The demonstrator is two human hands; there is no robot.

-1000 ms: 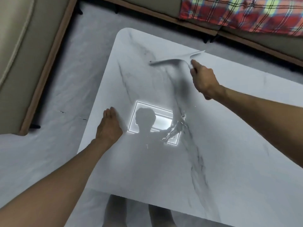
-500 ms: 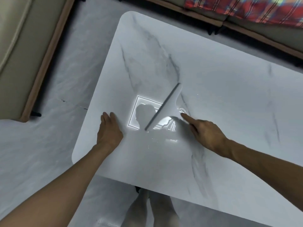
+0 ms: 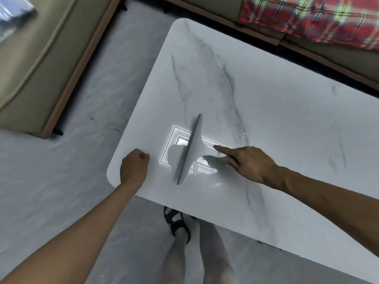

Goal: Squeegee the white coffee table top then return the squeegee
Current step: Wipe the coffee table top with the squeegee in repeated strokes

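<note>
possible trouble first. with the right hand (image 3: 253,163) holding so lightly, index finger laid straight along the handle and the other fingers curled below it, easy to let the squeegee (image 3: 191,148) twist or tilt and so to leave streaks; judged only from the long blade against so small a hold. also possible to push any water over the near left corner of the desk (image 3: 287,111), down on the floor (image 3: 61,181) or on the sandalled feet (image 3: 177,224) just below the near edge, the blade edge being turned toward that side. some danger too of running the blade into the left hand (image 3: 134,170), placed near it on that same corner. on such a glossy top, a slip of this supporting hand not excluded.

now the squeegee itself: pale grey-white, seemingly one piece, a long thin blade spreading from a short handle like a letter t. placed on the near left part of the desk, across the bright reflection of a lamp (image 3: 169,140), blade running from far to near with a slight slant, handle pointing right. whether pressed flat along the whole length, cannot tell.

right hand gripping the handle from the right. left hand closed in a loose fist, holding nothing, resting on the desk corner.
</note>
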